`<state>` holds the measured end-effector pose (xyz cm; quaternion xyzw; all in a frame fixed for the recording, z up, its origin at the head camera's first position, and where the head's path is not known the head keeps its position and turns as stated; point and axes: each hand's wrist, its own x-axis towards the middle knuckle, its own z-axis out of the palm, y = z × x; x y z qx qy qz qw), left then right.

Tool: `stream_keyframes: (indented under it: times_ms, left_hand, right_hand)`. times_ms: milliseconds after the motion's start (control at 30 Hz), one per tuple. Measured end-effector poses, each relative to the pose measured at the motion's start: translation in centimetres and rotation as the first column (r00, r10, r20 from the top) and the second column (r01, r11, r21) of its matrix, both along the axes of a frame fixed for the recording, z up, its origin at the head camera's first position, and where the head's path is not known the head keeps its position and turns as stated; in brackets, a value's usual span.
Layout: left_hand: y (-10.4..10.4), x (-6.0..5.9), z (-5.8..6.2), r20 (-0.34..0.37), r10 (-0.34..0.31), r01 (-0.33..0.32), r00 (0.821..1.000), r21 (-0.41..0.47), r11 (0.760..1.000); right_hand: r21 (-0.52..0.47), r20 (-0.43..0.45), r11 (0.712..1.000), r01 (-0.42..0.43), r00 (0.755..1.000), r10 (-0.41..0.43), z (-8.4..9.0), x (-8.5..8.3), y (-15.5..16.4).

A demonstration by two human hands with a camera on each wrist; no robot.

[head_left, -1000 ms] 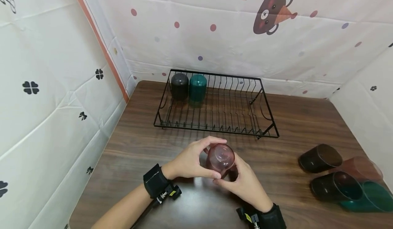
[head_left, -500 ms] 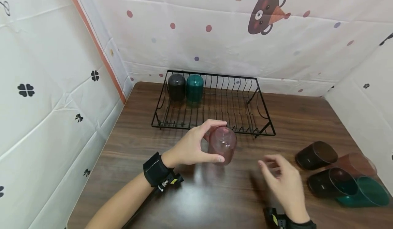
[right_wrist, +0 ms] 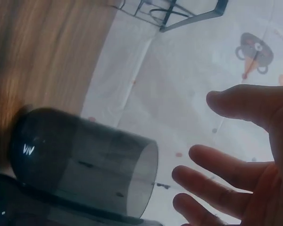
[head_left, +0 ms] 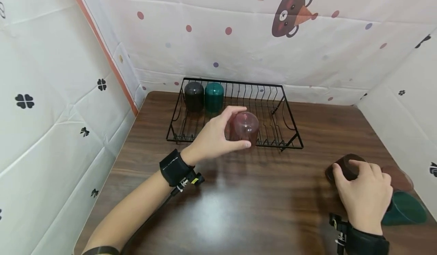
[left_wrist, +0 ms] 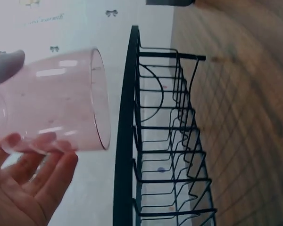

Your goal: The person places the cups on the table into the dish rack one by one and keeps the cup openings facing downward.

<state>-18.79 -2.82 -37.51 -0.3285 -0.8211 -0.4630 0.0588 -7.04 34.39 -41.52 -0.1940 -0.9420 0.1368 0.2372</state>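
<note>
My left hand [head_left: 211,139] grips an upside-down pink glass [head_left: 245,128] between thumb and fingers. In the head view the glass overlaps the front of the black wire dish rack [head_left: 293,147]; the left wrist view shows its open mouth facing the rack, a little apart from it. My right hand [head_left: 367,192] hovers over the glasses lying at the right. The right wrist view shows its thumb and fingers spread, apart from the mouth of a smoky dark glass [right_wrist: 85,160]. In the head view this hand mostly covers a second dark glass.
Inside the rack's left end, a black glass [head_left: 194,97] and a teal glass [head_left: 214,97] stand upside down. Another pink glass [head_left: 399,179] and a green glass [head_left: 407,207] lie at the table's right. Patterned white cloth [head_left: 205,50] walls the table at the back and sides.
My right hand has let go of the pink glass and moved right to the lying glasses. My left hand has carried the pink glass forward to the rack.
</note>
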Motion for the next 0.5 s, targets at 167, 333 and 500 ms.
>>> stream_keyframes:
  times_ms: [167,333,500]
  left_hand:
    - [0.0,-1.6,1.1,0.014,0.061,-0.060,0.998,-0.014,0.998]
    - [0.0,-3.5,1.8,0.015,0.095,-0.095,0.995,-0.025,0.995]
    - [-0.1,-5.2,2.3,0.019,0.142,-0.140,0.990,-0.083,0.987]
  right_hand:
    - [-0.013,0.008,1.000,0.029,1.000,-0.029,-0.2,-0.5,0.6]
    - [-0.035,0.065,0.998,0.049,0.997,-0.047,-0.4,-0.8,1.4]
    - [-0.050,0.133,0.996,0.068,0.989,-0.061,-0.7,-0.9,2.2]
